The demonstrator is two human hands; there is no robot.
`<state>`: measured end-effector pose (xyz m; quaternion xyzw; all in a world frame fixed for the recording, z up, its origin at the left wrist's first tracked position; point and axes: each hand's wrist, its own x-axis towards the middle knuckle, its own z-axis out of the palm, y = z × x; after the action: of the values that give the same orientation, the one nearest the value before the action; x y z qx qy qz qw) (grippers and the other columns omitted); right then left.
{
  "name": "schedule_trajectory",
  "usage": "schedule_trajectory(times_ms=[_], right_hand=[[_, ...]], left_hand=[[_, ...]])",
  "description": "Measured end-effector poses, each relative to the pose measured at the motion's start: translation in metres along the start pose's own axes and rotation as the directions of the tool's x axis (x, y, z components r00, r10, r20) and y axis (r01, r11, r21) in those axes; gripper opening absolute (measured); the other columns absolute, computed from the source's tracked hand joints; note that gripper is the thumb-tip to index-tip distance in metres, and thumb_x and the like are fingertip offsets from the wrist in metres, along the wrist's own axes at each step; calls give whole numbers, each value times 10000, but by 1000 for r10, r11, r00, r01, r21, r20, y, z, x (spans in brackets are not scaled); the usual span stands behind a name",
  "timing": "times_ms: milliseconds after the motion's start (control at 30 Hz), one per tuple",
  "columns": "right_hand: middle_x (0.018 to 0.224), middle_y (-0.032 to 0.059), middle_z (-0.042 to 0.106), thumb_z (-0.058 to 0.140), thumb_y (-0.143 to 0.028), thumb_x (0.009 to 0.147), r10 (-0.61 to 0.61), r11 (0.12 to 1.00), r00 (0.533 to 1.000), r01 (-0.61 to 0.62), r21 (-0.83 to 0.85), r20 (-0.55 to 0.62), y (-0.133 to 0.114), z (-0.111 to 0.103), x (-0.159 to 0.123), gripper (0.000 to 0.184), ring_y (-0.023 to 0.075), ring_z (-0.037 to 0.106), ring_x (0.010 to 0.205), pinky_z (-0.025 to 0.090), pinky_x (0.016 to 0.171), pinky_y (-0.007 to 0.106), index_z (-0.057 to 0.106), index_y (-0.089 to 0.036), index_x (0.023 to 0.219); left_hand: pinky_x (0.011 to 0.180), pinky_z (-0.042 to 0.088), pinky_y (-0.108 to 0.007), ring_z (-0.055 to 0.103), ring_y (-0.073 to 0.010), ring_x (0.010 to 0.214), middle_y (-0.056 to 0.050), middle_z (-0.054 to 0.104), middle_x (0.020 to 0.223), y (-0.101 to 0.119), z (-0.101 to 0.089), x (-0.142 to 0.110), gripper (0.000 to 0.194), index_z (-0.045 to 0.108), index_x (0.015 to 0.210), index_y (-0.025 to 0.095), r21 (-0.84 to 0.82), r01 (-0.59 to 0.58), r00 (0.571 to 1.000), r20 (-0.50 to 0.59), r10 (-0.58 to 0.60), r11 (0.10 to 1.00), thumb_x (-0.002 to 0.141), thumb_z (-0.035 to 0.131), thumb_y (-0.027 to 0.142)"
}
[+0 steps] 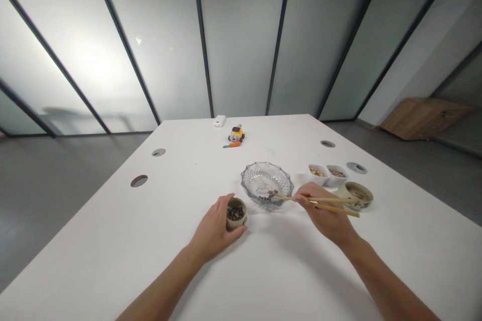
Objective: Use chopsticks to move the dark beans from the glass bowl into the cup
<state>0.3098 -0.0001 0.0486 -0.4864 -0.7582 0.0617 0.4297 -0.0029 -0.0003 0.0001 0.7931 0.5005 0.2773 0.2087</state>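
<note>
Head view: left hand [215,230] was wrapped around a small cup [236,213] of dark seeds on the white table [263,271], while right hand [326,213] pinched chopsticks [320,203], tips inside the glass bowl [267,183] beside it.

No text, label, brand, number or sign can be read anywhere; the small white box [219,121] and the yellow toy [236,133] at the far end of the table [113,241] are too small to show any lettering
</note>
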Motion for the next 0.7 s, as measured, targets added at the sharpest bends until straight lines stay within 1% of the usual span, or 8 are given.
schedule_trajectory(times_ms=[67, 167, 233, 367, 433, 567, 633, 700], right_hand=[[800, 25, 703, 566, -442, 1032, 49, 998, 997, -50, 29, 56, -1, 4, 0, 323, 176, 656, 725, 510, 657, 306, 677, -235, 811], [902, 43, 739, 562, -447, 1034, 42, 997, 996, -47, 68, 82, 2, 8, 0, 308, 196, 693, 838, 550, 764, 323, 713, -244, 858], [904, 50, 745, 555, -458, 1034, 32, 998, 999, -34, 51, 43, 7, 9, 0, 316, 203, 695, 838, 557, 770, 333, 720, -244, 869], [834, 38, 733, 564, -476, 1023, 43, 997, 997, -47, -57, -70, 14, 8, 1, 316, 198, 677, 753, 551, 704, 331, 715, -242, 874], [808, 29, 724, 569, -486, 1019, 29, 997, 994, -37, -67, -110, 15, 9, 1, 320, 194, 671, 729, 548, 686, 327, 710, -243, 865], [822, 37, 736, 592, -501, 1006, -18, 1000, 989, 21, 22, -145, 19, 18, 0, 321, 201, 683, 751, 555, 696, 332, 709, -241, 858], [852, 43, 745, 604, -499, 1001, -13, 997, 990, 23, 71, -141, 23, 25, -1, 312, 200, 688, 771, 558, 706, 332, 714, -237, 872], [870, 44, 745, 614, -491, 998, 12, 995, 992, 0, 101, -123, 28, 29, -1, 304, 196, 688, 785, 559, 718, 327, 717, -231, 879]], left_hand=[[1065, 519, -523, 635, -336, 1245, -154, 591, 1410, -1, 0, 0, 747, 395, 1481, 220, 3, 0, 1000, 11, 0, 1000, 836, 755, 335], [1068, 515, -527, 636, -336, 1244, -159, 591, 1412, -1, 0, 0, 744, 393, 1481, 217, 0, -2, 1000, 11, 2, 1000, 837, 748, 331], [1073, 515, -519, 638, -334, 1248, -159, 595, 1414, -1, 0, 0, 740, 402, 1478, 218, -4, -6, 1000, 0, 6, 1000, 834, 749, 329], [1068, 517, -515, 644, -335, 1240, -159, 599, 1410, 0, -1, 0, 732, 411, 1476, 218, -3, 3, 1000, -1, -3, 1000, 835, 746, 327], [1073, 514, -520, 639, -338, 1247, -161, 595, 1413, 1, -1, 0, 730, 410, 1475, 214, -2, 11, 1000, 6, -11, 1000, 835, 744, 326], [1096, 504, -516, 625, -330, 1271, -152, 586, 1425, 0, -1, 0, 731, 404, 1471, 226, -17, -1, 1000, 7, 1, 1000, 830, 746, 307], [1102, 501, -514, 624, -324, 1273, -150, 587, 1423, -1, 0, 0, 732, 397, 1471, 228, -24, -13, 1000, 6, 13, 1000, 830, 743, 296], [1106, 498, -519, 620, -322, 1278, -153, 584, 1428, -2, 0, 0, 728, 392, 1471, 223, -24, -20, 1000, 7, 20, 1000, 834, 737, 293]])
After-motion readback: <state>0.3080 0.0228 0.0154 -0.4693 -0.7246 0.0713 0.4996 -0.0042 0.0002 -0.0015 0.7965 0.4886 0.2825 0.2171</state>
